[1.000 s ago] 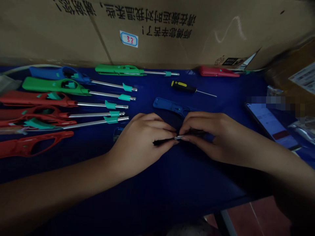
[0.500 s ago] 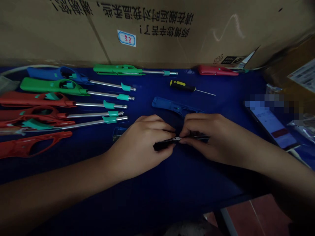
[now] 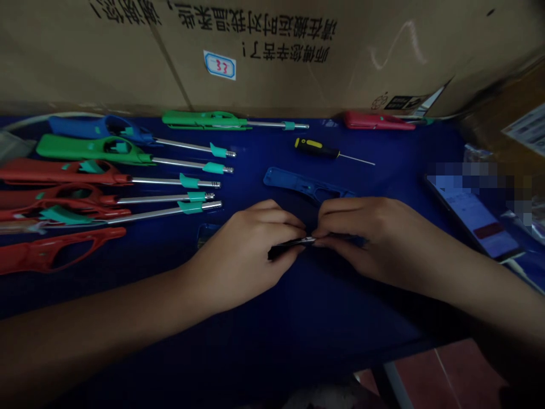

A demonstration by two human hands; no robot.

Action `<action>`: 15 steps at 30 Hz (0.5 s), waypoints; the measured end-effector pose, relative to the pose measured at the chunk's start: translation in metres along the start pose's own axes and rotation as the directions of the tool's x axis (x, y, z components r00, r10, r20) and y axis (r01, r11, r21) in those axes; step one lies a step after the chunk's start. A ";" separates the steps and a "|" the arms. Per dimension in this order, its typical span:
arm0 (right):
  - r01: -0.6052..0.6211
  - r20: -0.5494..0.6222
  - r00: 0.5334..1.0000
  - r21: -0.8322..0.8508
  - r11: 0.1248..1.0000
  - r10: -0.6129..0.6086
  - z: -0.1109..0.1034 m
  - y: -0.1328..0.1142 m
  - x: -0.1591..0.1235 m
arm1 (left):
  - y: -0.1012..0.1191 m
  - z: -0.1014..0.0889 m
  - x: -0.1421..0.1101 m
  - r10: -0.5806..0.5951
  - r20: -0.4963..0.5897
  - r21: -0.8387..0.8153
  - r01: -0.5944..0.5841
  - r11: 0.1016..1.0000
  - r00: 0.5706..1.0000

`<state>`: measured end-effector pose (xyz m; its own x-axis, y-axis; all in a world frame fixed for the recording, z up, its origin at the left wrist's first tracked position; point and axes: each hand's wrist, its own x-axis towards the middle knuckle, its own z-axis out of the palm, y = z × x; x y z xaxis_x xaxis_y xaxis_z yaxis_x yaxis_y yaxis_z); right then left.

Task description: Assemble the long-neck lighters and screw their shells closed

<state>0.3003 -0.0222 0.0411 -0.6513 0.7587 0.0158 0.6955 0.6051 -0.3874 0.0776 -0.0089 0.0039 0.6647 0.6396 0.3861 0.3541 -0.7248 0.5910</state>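
My left hand (image 3: 249,250) and my right hand (image 3: 361,236) meet fingertip to fingertip low over the blue table cover (image 3: 298,318). Both pinch a thin dark part with a short metal tip (image 3: 289,245); the left holds its dark end, the right its tip end. Just behind the hands lies a blue lighter shell half (image 3: 298,184). A small clear blue piece (image 3: 206,232) shows beside my left hand.
Several long-nosed lighters in blue, green and red (image 3: 123,170) lie in a row at the left, with a red shell (image 3: 55,253) below them. A yellow-black screwdriver (image 3: 323,150), a green lighter (image 3: 221,121), a red lighter (image 3: 377,121), a phone (image 3: 472,213) and cardboard boxes (image 3: 272,51) surround the spot.
Both hands stay together on the thin part; its angle between the fingers has shifted slightly. Nothing else on the table moved.
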 end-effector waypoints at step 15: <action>-0.111 0.071 0.992 0.135 0.985 0.102 0.000 0.001 0.004 | 0.000 0.002 -0.001 0.058 -0.033 0.002 -0.058 0.998 0.998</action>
<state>0.2991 -0.0185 0.0410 -0.5968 0.7974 -0.0896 0.7160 0.4788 -0.5080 0.0781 -0.0100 0.0017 0.6618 0.6047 0.4431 0.3162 -0.7610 0.5665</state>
